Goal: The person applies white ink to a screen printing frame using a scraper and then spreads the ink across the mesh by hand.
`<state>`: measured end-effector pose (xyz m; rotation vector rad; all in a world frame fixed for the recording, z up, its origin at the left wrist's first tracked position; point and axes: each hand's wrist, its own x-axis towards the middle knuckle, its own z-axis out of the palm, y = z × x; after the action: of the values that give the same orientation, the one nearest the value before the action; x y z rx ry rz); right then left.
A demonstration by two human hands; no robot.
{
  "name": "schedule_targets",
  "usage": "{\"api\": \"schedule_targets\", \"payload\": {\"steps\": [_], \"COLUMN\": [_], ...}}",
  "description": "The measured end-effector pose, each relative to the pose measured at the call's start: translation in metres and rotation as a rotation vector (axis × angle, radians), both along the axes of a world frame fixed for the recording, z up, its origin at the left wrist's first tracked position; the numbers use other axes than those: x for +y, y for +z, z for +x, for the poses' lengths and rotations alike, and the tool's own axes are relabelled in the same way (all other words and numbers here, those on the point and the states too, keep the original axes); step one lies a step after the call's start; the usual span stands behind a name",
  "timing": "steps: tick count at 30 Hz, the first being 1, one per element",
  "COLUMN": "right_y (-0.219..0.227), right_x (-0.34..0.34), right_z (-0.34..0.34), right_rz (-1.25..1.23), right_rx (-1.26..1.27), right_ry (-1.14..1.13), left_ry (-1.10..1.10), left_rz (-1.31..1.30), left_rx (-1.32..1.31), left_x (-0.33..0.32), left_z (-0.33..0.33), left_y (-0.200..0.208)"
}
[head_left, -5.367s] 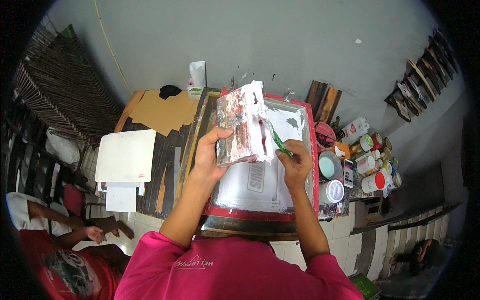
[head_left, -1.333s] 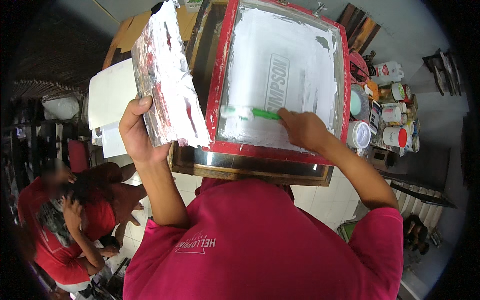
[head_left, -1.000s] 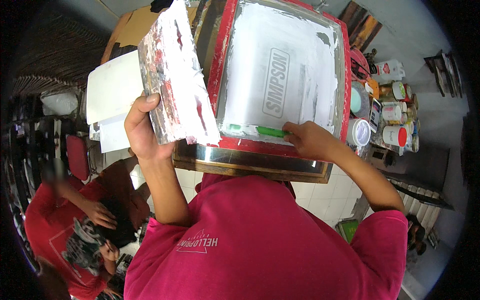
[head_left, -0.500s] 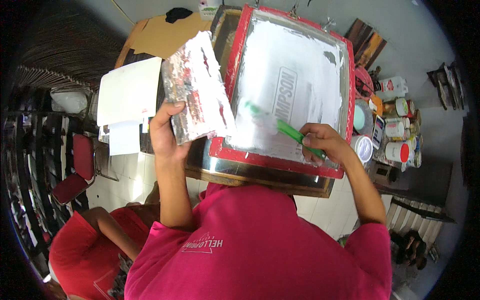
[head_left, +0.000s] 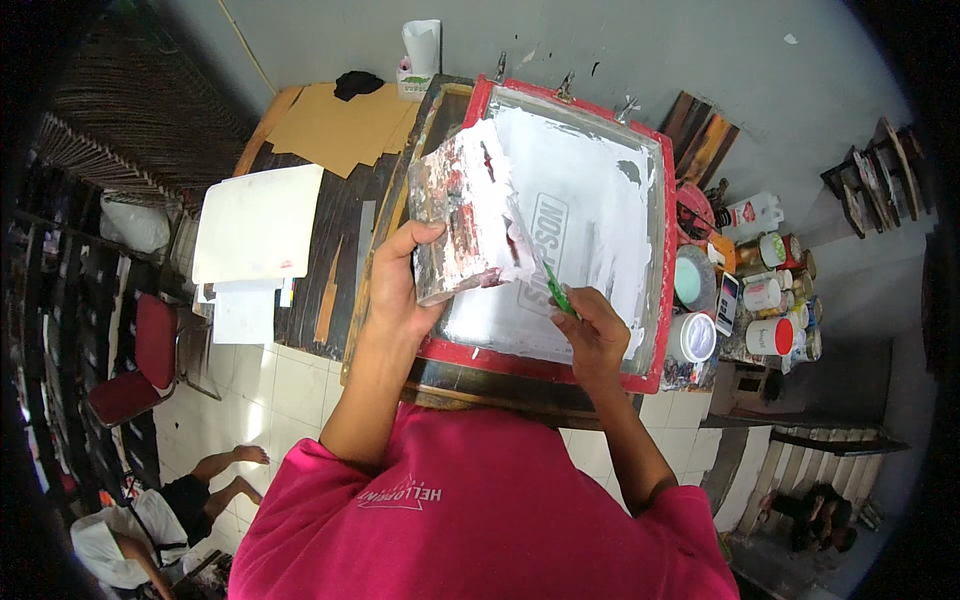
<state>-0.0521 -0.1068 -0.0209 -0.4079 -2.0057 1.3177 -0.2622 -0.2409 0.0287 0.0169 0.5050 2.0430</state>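
Observation:
My left hand [head_left: 402, 275] grips a wide squeegee [head_left: 468, 215], crusted with white, red and brown ink, and holds it tilted above the screen. In my right hand [head_left: 597, 340] is a green-handled scraper [head_left: 557, 288]. Its thin far end lies along the squeegee's right edge, apparently touching it; the blade is hard to make out. Below both hands is a silkscreen in a red frame [head_left: 655, 270]. White ink [head_left: 600, 180] covers much of its mesh, and grey printed lettering shows through.
Clamps [head_left: 565, 85] hold the frame's far edge. On the right, ink tubs [head_left: 692, 338], jars and a phone [head_left: 728, 300] crowd together. White sheets [head_left: 258, 225] and brown cardboard [head_left: 340, 125] lie left. A red chair [head_left: 150, 350] and a person [head_left: 150, 525] are at lower left.
The squeegee has shifted right and down in view. My right hand has moved left, bringing the scraper to the squeegee's edge. A red-shirted person is gone from lower left; a white-shirted one shows there.

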Motion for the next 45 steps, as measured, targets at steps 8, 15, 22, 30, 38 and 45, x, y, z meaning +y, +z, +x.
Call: {"api": "schedule_targets", "payload": {"steps": [8, 15, 22, 30, 38, 45], "right_y": [0.007, 0.015, -0.001, 0.0, 0.005, 0.004], "right_x": [0.024, 0.103, 0.216, 0.256, 0.195, 0.122], "right_z": [0.043, 0.087, 0.044, 0.033, 0.065, 0.121], "right_rz": [0.143, 0.204, 0.512, 0.538, 0.672, 0.67], "right_rx": [-0.084, -0.529, -0.846, -0.962, -0.977, -0.95], "right_ry": [-0.04, -0.312, -0.369, -0.145, -0.02, 0.038], "left_ry": [-0.047, 0.009, 0.038, 0.08, 0.026, 0.012], "left_rz": [0.024, 0.044, 0.002, -0.027, 0.096, 0.061], "left_rx": [0.034, 0.065, 0.104, 0.087, 0.059, 0.069], "left_x": [-0.005, -0.013, -0.016, -0.016, -0.005, 0.001], "left_z": [-0.003, -0.006, 0.001, 0.003, -0.005, 0.0], "left_y": [0.001, -0.002, 0.001, -0.002, -0.011, -0.013]}}
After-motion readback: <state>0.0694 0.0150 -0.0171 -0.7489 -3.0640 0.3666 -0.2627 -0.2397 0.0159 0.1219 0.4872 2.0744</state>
